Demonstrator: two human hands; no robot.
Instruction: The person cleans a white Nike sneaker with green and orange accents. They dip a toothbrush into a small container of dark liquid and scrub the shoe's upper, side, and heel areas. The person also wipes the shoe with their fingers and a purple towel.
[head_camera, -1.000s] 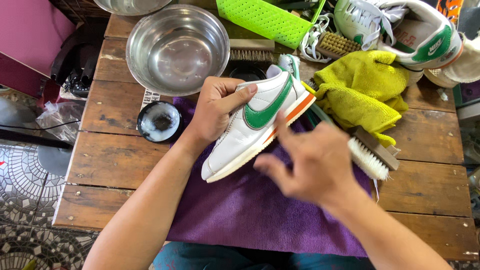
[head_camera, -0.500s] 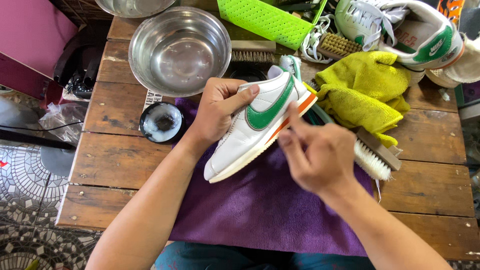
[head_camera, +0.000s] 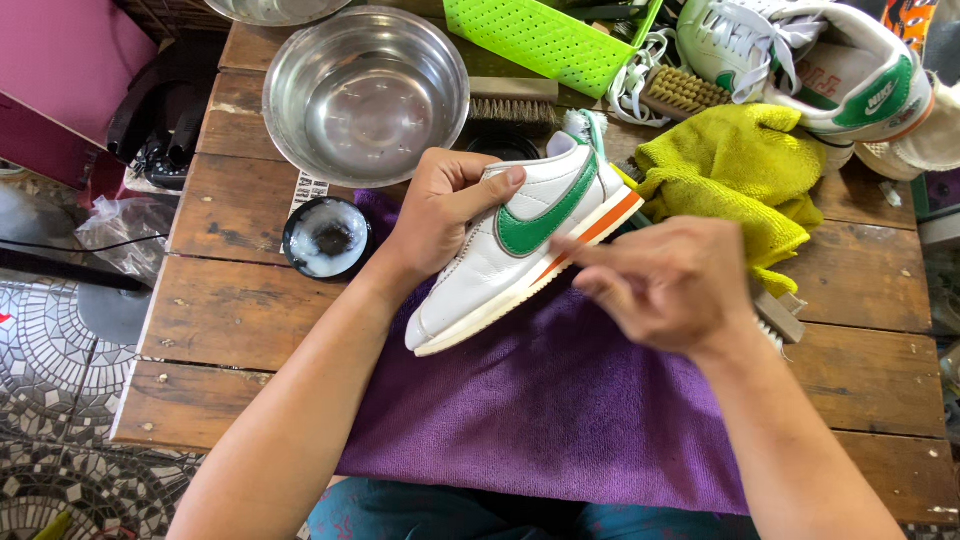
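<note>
My left hand (head_camera: 440, 210) grips a white sneaker (head_camera: 510, 250) with a green side mark and an orange sole stripe, holding it tilted on its side over a purple cloth (head_camera: 540, 400). My right hand (head_camera: 665, 285) is beside the shoe's sole, blurred, its fingers partly curled and fingertips touching the orange stripe near the heel. I see nothing held in it. A scrub brush (head_camera: 780, 318) lies just behind my right hand, mostly hidden by it.
On the wooden table (head_camera: 230, 310) stand a steel bowl (head_camera: 365, 95), a small black tin of white paste (head_camera: 326, 238), a yellow cloth (head_camera: 745, 175), two more brushes (head_camera: 512, 105), a green perforated mat (head_camera: 545, 40) and a second sneaker (head_camera: 820, 70).
My right hand has moved up and left from near the brush onto the shoe's sole edge. The shoe has shifted slightly in my left hand.
</note>
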